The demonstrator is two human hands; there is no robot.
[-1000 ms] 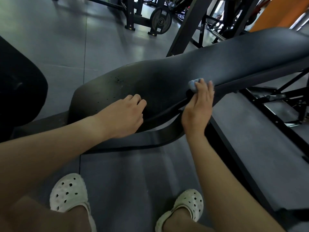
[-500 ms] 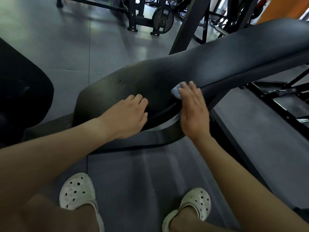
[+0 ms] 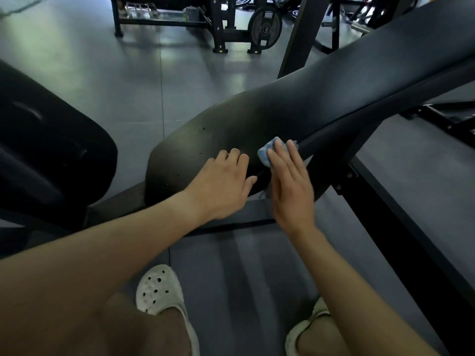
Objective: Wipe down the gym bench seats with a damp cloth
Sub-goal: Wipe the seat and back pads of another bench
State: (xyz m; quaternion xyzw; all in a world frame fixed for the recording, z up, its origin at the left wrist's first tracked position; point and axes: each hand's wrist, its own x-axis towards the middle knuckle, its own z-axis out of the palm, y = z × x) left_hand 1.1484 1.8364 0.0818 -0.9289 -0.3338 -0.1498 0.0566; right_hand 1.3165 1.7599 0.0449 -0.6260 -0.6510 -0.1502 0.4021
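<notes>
Standing feet: white perforated left clog [image 3: 159, 291] and right clog [image 3: 307, 330] on the grey floor [image 3: 231, 265], close in; the right one is partly hidden behind the forearm.
Left hand [image 3: 221, 183]: rests on the near end of the bench seat [image 3: 295, 109], fingers [image 3: 235, 154] loosely bent, holding nothing, thumb lying along the seat's edge.
Right hand [image 3: 290, 186]: just beside the left, flat, its fingers [image 3: 277, 156] straight and close together, pressing the cloth to the seat's side edge.
Cloth [image 3: 264, 155]: pale blue and bunched, under the right fingertips, only its left part showing; touching the seat's rim.
Bench seat: black pad, widest at the near end, narrowing up and to the right; small dark specks near the wide end.
Frame [image 3: 385, 201]: black steel bars under and right of the seat.
Left edge: another black pad [image 3: 51, 140], well apart from the hands.
Far: black rack [image 3: 218, 21] with a weight plate [image 3: 264, 28].
</notes>
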